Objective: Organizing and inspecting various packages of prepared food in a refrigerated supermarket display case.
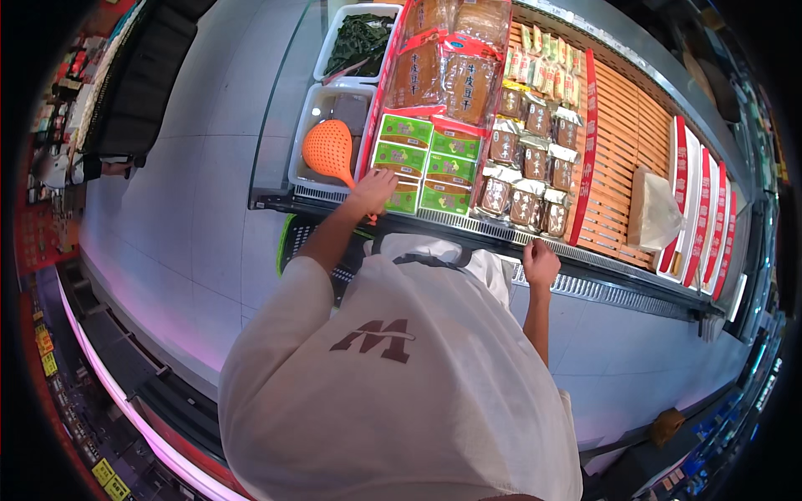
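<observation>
My left hand point(374, 190) rests at the front left of the green-labelled boxes point(400, 160), beside the handle of an orange slotted ladle point(328, 149); whether its fingers touch the boxes or hold anything cannot be made out. The ladle's head lies over a white tub point(301, 150) with dark blocks in liquid. My right hand point(541, 262) is at the front rail of the display case, its fingers curled, below the packs of dried tofu point(524, 203) in clear and brown wrappers. Behind the green boxes lie large flat packs of dried tofu point(416, 78).
A tub of dark green seaweed point(360, 44) stands at the back left. Right of the packs is an orange slatted shelf point(611, 156) with a red strip, a whitish wrapped block point(651, 210) and white trays point(680, 250). A black crate point(301, 241) sits below the case.
</observation>
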`<state>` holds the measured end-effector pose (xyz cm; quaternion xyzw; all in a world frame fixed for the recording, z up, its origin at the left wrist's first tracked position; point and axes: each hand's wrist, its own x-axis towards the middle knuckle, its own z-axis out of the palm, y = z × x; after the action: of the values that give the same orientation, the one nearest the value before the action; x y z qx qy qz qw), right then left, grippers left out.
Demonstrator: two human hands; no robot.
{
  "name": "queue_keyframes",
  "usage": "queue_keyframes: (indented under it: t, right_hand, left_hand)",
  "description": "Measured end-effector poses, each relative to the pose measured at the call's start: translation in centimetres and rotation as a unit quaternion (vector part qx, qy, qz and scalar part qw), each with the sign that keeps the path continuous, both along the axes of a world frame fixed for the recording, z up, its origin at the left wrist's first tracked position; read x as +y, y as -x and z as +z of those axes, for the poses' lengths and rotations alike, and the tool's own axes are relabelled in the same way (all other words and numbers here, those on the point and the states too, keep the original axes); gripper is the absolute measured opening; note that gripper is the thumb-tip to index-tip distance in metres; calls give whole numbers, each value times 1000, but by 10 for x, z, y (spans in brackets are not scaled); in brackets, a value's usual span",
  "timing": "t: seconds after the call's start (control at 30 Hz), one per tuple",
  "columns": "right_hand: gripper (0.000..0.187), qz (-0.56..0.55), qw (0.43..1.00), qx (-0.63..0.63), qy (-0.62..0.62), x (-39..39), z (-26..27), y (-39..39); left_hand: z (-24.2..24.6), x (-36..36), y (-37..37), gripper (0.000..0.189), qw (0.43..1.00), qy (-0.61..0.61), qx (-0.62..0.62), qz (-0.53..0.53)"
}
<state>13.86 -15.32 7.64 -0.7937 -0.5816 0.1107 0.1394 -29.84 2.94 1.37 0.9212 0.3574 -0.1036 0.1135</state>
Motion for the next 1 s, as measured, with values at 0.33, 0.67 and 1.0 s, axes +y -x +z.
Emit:
queue_keyframes:
  t: [0.33,0.67,1.0]
  right_hand:
    - [28,3,1000,11,-16,-1,-3,-3]
    - [49,18,956,294,-11,50,8,30]
    - [104,216,794,567,-45,138,90,108]
  left_hand:
    - [10,-6,-9,88,999,25,38,-28]
    - [133,-8,-59,86,960,-14,-274,60]
    - [224,0,-93,96,914,-67,-400,23]
